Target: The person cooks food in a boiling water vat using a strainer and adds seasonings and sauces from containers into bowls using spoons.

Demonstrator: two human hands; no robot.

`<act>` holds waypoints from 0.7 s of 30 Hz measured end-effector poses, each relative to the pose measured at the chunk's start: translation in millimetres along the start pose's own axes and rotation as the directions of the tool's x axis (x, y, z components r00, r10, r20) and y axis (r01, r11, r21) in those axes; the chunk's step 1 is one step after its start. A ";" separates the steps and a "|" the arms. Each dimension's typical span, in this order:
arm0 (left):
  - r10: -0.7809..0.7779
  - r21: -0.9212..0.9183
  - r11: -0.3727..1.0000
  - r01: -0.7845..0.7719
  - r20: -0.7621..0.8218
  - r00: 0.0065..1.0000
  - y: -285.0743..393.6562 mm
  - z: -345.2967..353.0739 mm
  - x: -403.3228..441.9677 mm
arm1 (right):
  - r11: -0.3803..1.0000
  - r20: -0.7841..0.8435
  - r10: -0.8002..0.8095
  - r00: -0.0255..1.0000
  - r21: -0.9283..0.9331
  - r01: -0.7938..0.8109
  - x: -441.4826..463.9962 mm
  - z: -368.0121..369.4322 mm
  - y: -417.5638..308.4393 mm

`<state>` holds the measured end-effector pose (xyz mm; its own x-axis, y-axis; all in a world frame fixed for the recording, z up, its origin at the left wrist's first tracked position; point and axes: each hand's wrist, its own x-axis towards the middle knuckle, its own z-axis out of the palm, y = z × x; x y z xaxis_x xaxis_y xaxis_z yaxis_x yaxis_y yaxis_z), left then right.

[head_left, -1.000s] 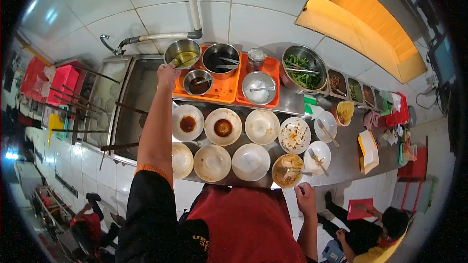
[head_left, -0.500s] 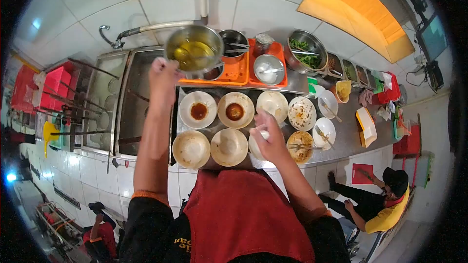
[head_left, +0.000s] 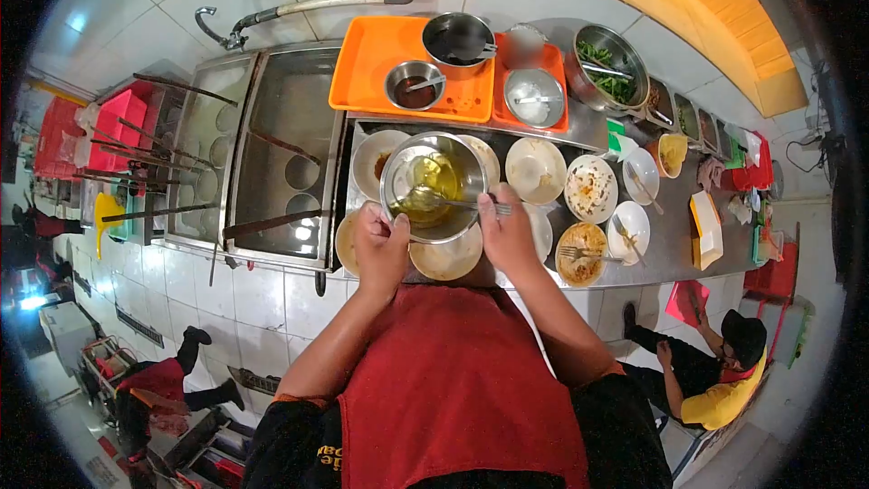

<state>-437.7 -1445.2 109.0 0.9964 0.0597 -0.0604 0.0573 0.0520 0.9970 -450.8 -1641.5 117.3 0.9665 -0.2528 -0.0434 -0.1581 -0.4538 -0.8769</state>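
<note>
Head view: left hand closed on bowl, right hand on spoon.

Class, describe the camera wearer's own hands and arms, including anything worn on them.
The left hand and right hand are bare, without gloves. No watch or bracelet shows on either wrist. The forearms are uncovered below short black fabric sleeves with narrow orange edging.

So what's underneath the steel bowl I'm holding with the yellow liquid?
Around the steel bowl, parts of white bowls stick out, one at left holding brown sauce. Their covered portions, and anything else directly beneath, can't be seen.
</note>
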 end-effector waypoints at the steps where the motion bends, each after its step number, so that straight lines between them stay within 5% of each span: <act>1: 0.014 0.043 0.999 -0.014 0.007 1.000 0.7 3.0 -1.1 | 0.988 0.063 -0.032 0.997 -0.149 0.041 -1.2 -15.7 -6.2; 2: 0.007 0.049 0.999 -0.008 0.018 1.000 -1.9 4.7 -0.9 | 0.952 0.128 -0.054 0.990 -0.291 0.090 -1.6 -29.6 -11.8; 4: 0.031 0.112 0.993 -0.041 0.084 0.996 -12.1 7.0 2.0 | 0.934 0.196 -0.155 0.968 -0.290 0.208 0.4 -44.4 -9.2; 7: 0.024 0.094 0.995 -0.037 0.133 0.991 -19.3 23.4 8.8 | 0.716 0.257 -0.480 0.839 -0.437 0.544 10.8 -60.3 0.6; 10: 0.024 0.122 0.992 -0.045 0.165 0.986 -20.1 41.8 13.0 | 0.669 0.226 -0.500 0.836 -0.513 0.538 26.1 -74.2 16.3; 12: 0.070 0.207 0.972 -0.109 0.188 0.980 -22.8 54.3 18.4 | 0.693 0.302 -0.392 0.869 -0.524 0.495 28.9 -75.1 31.2; 14: 0.098 0.290 0.945 -0.153 0.197 0.975 -38.0 61.1 25.2 | 0.904 0.174 -0.035 0.984 -0.413 0.106 25.1 -74.5 38.9; 15: 0.106 0.340 0.925 -0.171 0.203 0.973 -41.6 66.0 28.7 | 0.904 0.171 -0.036 0.985 -0.415 0.105 27.0 -72.5 54.5; 17: 0.119 0.383 0.903 -0.193 0.210 0.971 -41.6 76.4 33.3 | 0.976 0.194 0.214 0.957 0.001 -0.218 33.4 -71.0 80.9; 21: 0.091 0.307 0.938 -0.162 0.234 0.968 -53.4 88.6 39.0 | 0.976 0.121 0.210 0.970 0.030 -0.215 34.2 -93.2 90.7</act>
<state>-396.4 -1534.0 57.6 0.9844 -0.1705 0.0436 -0.0888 -0.2673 0.9595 -450.9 -1770.9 80.9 0.9289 -0.2369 -0.2845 -0.3563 -0.3633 -0.8608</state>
